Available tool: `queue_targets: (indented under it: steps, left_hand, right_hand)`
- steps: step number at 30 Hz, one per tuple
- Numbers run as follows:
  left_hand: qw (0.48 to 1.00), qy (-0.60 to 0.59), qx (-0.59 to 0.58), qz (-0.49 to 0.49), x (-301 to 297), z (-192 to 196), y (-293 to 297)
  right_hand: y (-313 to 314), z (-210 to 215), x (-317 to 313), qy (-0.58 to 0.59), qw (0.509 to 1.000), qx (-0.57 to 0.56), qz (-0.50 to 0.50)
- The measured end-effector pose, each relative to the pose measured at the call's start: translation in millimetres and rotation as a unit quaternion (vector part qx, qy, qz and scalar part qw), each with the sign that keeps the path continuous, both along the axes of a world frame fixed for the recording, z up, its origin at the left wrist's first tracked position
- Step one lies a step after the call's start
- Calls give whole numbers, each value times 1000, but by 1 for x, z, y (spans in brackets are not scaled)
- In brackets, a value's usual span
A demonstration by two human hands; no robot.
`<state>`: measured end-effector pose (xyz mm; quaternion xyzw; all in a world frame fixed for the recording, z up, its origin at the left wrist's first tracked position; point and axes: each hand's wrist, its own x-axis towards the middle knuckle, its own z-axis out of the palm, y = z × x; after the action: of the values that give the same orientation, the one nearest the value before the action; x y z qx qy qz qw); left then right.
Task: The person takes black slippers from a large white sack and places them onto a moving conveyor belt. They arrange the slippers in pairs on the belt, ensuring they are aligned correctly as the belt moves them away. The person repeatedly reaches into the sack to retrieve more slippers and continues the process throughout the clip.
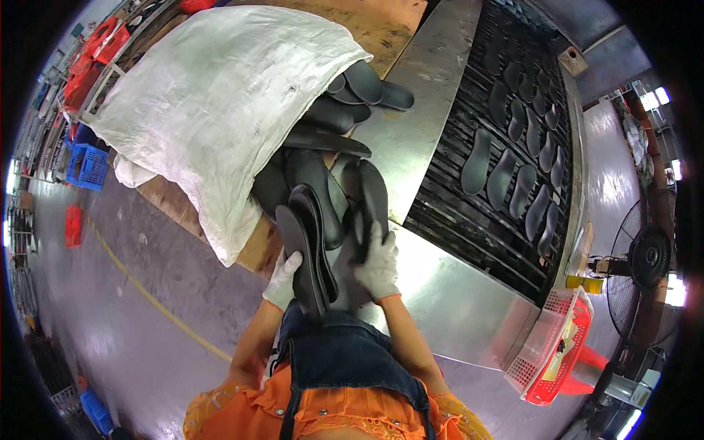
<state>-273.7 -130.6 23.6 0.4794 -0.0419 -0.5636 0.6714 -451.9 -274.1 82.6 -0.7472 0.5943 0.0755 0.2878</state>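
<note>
My left hand (283,280), in a white glove, grips the near outer edge of a small stack of black shoe insoles (299,253), tilted upright in front of my apron. The white-gloved right hand (380,262) has its fingers closed around the near end of another black insole (373,192); its palm side is partly hidden. Between and beyond both hands, more black insoles (313,174) lie in a loose heap, spilling from the mouth of a white woven sack (220,95).
A slatted conveyor (447,191) at the right carries rows of black insoles (501,180). Its metal edge plate (447,293) borders my right arm. A red and white plastic basket (550,352) and a black fan (649,257) stand far right. A blue crate (86,167) is at the left.
</note>
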Motion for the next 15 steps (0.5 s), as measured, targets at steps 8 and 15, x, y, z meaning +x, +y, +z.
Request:
queue_targets:
  steps: [8,15]
  left_hand:
    - [999,15,-13,-47,-4,23,-16]
    - [997,4,-40,-60,4,8,-16]
  right_hand:
    - [-38,-23,-102,-440,828,190,-290]
    - [26,-18,-132,-684,623,263,-273]
